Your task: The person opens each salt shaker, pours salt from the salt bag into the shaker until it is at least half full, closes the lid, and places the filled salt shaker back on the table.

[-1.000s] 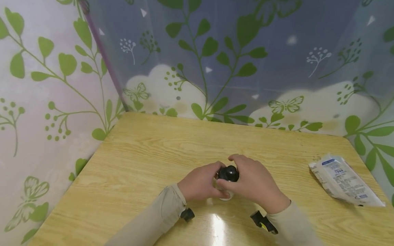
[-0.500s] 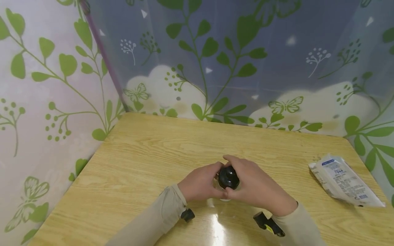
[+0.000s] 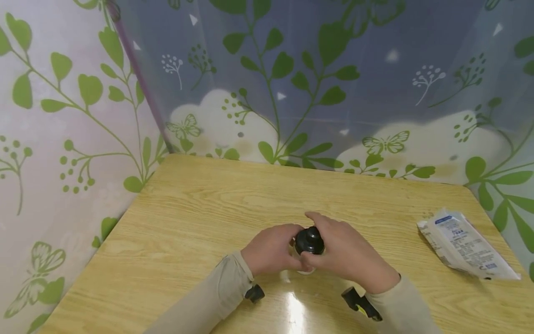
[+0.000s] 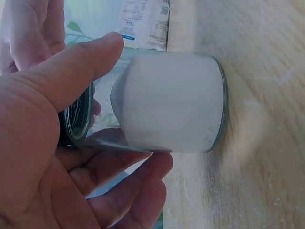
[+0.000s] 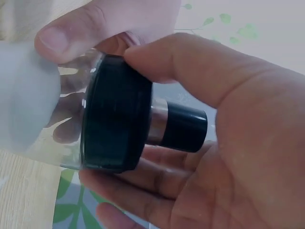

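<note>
A clear glass jar (image 4: 171, 102), partly filled with a white powder, stands at the table's near middle. My left hand (image 3: 269, 248) wraps its thumb and fingers round the glass below the neck. On top sits a black lid (image 3: 309, 241) with a small knob (image 5: 186, 126) on a silvery collar. My right hand (image 3: 350, 253) grips the lid's side between thumb and fingers, its palm facing the knob. The right wrist view shows the lid (image 5: 116, 114) on the jar's mouth, with the left thumb (image 5: 57, 40) on the glass beside it. In the head view the hands cover most of the jar.
A white plastic packet (image 3: 467, 248) with printed text lies at the table's right side. The wood-grain table (image 3: 217, 199) meets walls with a leaf pattern at the back and left. White specks (image 4: 228, 193) dot the tabletop near the jar.
The right hand shifted and turned round the lid, its thumb coming nearer the left hand, then eased back slightly. The lid's knob tipped a little. The left hand stayed on the jar.
</note>
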Action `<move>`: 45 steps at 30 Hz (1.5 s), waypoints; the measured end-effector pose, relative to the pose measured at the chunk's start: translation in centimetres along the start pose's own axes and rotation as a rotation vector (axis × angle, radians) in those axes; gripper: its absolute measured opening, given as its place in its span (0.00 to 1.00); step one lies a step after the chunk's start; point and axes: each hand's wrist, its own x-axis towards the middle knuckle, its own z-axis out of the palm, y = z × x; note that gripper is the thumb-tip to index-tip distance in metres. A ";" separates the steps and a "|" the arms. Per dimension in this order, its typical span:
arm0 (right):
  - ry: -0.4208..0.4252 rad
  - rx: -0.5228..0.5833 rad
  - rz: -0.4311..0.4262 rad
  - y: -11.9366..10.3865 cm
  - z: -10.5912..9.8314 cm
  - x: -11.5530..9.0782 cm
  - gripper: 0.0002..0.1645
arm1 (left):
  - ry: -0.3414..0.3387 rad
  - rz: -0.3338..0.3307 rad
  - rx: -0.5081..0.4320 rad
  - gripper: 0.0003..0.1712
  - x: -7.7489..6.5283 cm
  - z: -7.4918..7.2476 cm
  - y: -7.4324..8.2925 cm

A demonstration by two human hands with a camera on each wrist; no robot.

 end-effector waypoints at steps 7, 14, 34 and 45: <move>0.052 -0.111 0.045 -0.6 0.4 0.0 0.43 | 0.008 -0.034 -0.015 0.33 0.0 0.1 0.3; 0.082 -0.128 0.095 -1.3 0.7 0.1 0.44 | 0.007 -0.051 -0.056 0.31 -0.1 0.3 -0.1; -0.090 0.054 -0.068 -0.4 -0.2 -0.3 0.36 | -0.015 -0.016 -0.141 0.41 -0.2 0.4 -0.6; -0.129 0.095 -0.058 0.0 -0.1 0.1 0.49 | -0.045 -0.059 -0.156 0.40 -0.2 0.1 -0.4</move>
